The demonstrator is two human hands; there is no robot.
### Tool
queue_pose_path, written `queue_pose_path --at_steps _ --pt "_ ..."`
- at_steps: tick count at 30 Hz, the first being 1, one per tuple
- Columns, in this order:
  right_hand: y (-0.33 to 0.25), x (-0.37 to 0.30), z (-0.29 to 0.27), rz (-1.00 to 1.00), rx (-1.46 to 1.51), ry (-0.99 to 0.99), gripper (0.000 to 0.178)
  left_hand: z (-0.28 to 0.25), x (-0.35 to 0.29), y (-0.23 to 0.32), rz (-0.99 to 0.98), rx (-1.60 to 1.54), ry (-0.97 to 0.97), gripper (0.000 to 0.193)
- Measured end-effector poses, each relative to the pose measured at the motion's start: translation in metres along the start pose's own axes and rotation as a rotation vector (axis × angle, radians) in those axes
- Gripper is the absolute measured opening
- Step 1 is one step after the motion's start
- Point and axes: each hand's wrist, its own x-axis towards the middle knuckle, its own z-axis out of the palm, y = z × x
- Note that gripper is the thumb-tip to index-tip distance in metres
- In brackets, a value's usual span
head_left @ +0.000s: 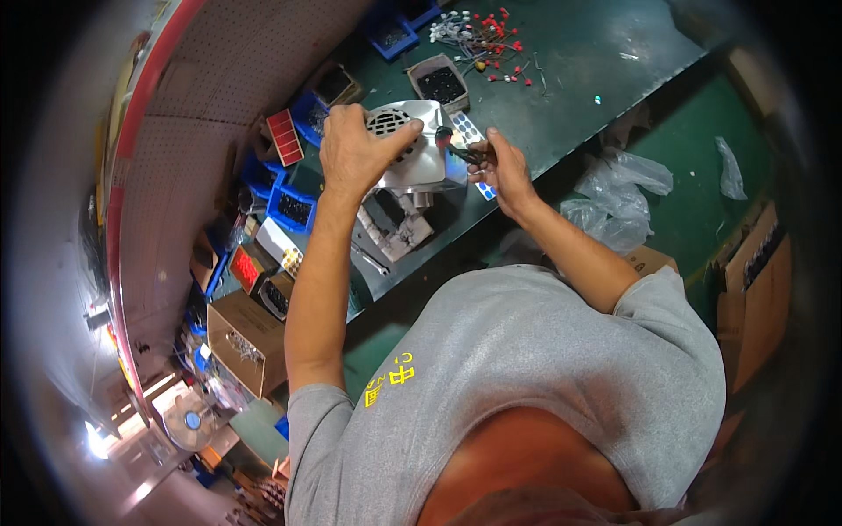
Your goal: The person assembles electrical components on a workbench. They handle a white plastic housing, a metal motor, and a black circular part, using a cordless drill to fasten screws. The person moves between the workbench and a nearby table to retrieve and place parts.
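A silver metal housing [427,165] with a round slotted grille [387,123] stands on the green workbench. My left hand [353,153] grips its left side, thumb laid across the grille and fingers around the far edge. At the housing's right side, my right hand [506,173] pinches a dark, thin piece [465,154]. That piece reaches to a small dark and red part [444,137] at the housing; whether it is wire or a tool I cannot tell. Below the housing is a grey metal block-like support [403,237], partly hidden by it.
Blue bins [291,208] and small boxes of parts line the bench's left side. Beyond the housing are a box of black pieces [440,85] and wires with red and white ends [491,44]. A wrench [372,260] lies near the front edge. Plastic bags [614,197] lie to the right.
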Motion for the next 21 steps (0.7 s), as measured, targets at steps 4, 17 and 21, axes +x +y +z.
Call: queue_pose_path --at_steps 4,17,21 --pt "-0.016 -0.05 0.013 0.259 0.294 0.018 0.045 0.022 0.0 0.013 0.055 -0.041 0.07 0.069" --pt "0.038 -0.074 -0.024 -0.134 0.459 -0.184 0.017 0.04 0.004 0.013 0.38 -0.29 0.146 0.025" --pt "0.056 -0.097 -0.01 -0.311 0.444 -0.109 0.013 0.042 0.003 0.01 0.308 -0.348 0.128 0.026"
